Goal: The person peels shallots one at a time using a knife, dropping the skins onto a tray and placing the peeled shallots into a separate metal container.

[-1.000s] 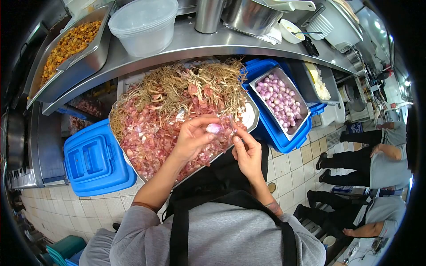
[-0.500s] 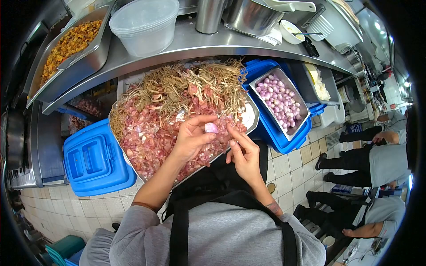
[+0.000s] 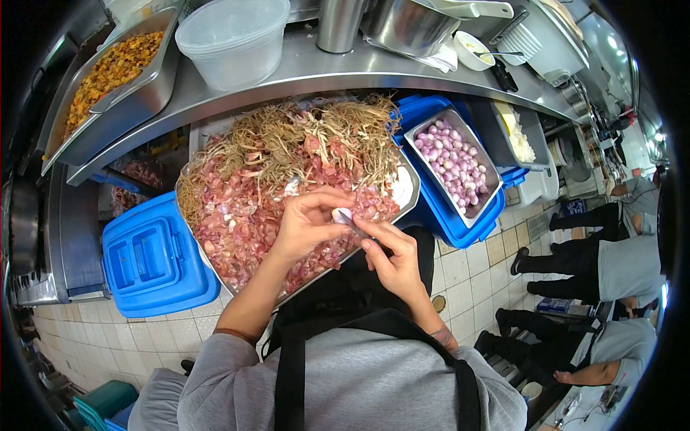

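Observation:
Over a metal tray [image 3: 411, 188] heaped with pinkish shallot skins [image 3: 241, 237] and dry roots [image 3: 287, 136], my left hand [image 3: 310, 221] pinches a pale shallot [image 3: 341, 215] between thumb and fingers. From the right, my right hand [image 3: 393, 257] grips a small knife [image 3: 353, 225], its blade touching the shallot. The knife's handle is mostly hidden in my fingers. Peeled purple-white shallots [image 3: 449, 161] fill a steel pan [image 3: 490, 171] on a blue bin to the right.
A blue lid [image 3: 154, 251] is at the left. The steel counter [image 3: 302, 68] ahead bears plastic tubs [image 3: 237, 50], a pot [image 3: 410, 29] and a pan of orange-brown food [image 3: 118, 75]. People in grey shirts stand at the far right.
The knife blade now shows against the shallot, which has turned to show a white face. My right hand has shifted slightly left, its fingers more closed round the knife.

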Demonstrator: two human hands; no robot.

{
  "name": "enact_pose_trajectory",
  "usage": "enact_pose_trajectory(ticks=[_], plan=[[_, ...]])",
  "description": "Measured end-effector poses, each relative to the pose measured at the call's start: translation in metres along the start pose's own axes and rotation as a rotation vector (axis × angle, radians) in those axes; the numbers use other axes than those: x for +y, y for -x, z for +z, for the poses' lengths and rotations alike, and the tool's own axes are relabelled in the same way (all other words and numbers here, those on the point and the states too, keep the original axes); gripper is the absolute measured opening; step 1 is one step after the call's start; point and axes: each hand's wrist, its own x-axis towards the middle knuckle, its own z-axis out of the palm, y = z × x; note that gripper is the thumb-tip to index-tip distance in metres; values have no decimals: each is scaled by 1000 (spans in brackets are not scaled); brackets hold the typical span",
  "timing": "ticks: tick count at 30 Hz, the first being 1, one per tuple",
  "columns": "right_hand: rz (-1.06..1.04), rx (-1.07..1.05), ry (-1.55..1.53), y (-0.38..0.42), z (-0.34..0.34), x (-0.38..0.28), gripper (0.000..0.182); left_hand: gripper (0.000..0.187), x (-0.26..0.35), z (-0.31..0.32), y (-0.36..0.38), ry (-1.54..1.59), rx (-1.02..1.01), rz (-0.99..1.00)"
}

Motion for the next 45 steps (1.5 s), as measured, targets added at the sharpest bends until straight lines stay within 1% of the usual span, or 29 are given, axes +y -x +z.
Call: enact_pose_trajectory(ticks=[3,6,9,13,14,16,17,20,26,29,32,35,38,39,41,43,45], plan=[[-48,12,8,-2,0,1,29,36,0,0,0,-26,-9,-4],[158,-6,-244,2,-2,6,31,36,0,1,0,-22,-3,-15],[376,32,-585,1,-5,6,31,39,-1,4,0,1,24,-37],[352,143,-517,-1,-4,9,33,42,0,5,1,16,78,-108],[317,115,-486,0,-3,8,34,41,0,5,1,20,83,-124],[247,59,-425,2,-1,5,35,39,-3,3,1,14,66,-66],[249,55,-441,3,1,3,36,38,-5,2,1,11,56,-37],[217,35,-385,3,4,0,37,36,-4,3,0,7,51,-40],[297,65,-465,2,2,7,36,32,-6,4,0,80,52,-43],[288,106,-462,1,1,11,35,30,-7,5,-2,65,35,-15],[289,125,-473,0,1,9,35,31,-11,1,-1,106,69,-43],[322,98,-469,2,0,18,36,29,-13,3,-4,49,233,-15],[348,86,-449,3,-1,25,38,25,-12,-1,-8,-111,397,-120],[354,92,-443,2,-1,23,39,22,-16,-3,-9,-198,447,-100],[362,124,-439,4,-4,19,40,22,-18,-4,-10,-249,476,-125],[333,157,-500,11,-9,27,41,22,-15,4,-12,-314,473,-148],[329,184,-534,20,-17,32,45,23,-19,10,-13,-426,410,-186]])
